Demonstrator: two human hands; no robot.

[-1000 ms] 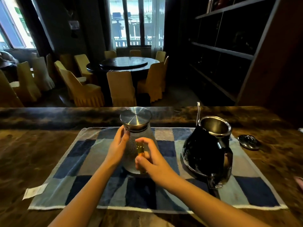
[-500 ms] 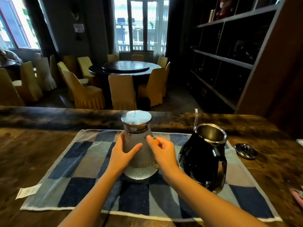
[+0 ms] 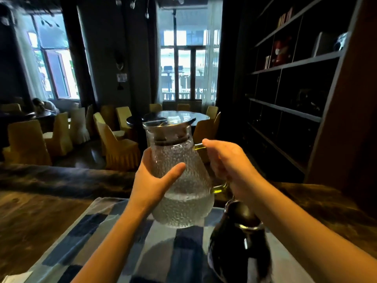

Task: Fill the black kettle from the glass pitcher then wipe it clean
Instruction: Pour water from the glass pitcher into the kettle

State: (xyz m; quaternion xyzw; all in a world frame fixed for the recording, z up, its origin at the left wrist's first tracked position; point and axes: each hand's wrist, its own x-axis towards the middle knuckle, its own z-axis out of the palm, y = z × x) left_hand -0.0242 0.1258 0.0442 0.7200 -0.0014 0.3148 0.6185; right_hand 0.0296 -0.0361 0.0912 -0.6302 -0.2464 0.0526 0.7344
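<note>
The glass pitcher (image 3: 179, 180), dimpled with a steel lid and yellow-green handle, hangs in the air above the checked blue cloth (image 3: 114, 237), about half full of water. My left hand (image 3: 155, 180) wraps its left side. My right hand (image 3: 228, 162) is closed around the handle on its right. The black kettle (image 3: 238, 248) stands low at the right on the cloth, directly under my right forearm, which hides its open mouth.
The cloth lies on a dark wooden counter (image 3: 40, 211). Beyond it are a round table (image 3: 177, 117) with yellow-covered chairs (image 3: 120, 148). A dark shelf unit (image 3: 295, 88) rises at the right. A white label (image 3: 14, 277) sits at the cloth's near left corner.
Both hands have lifted the pitcher off the cloth and raised it. The view has tilted up and moved closer; the kettle now sits low in the frame.
</note>
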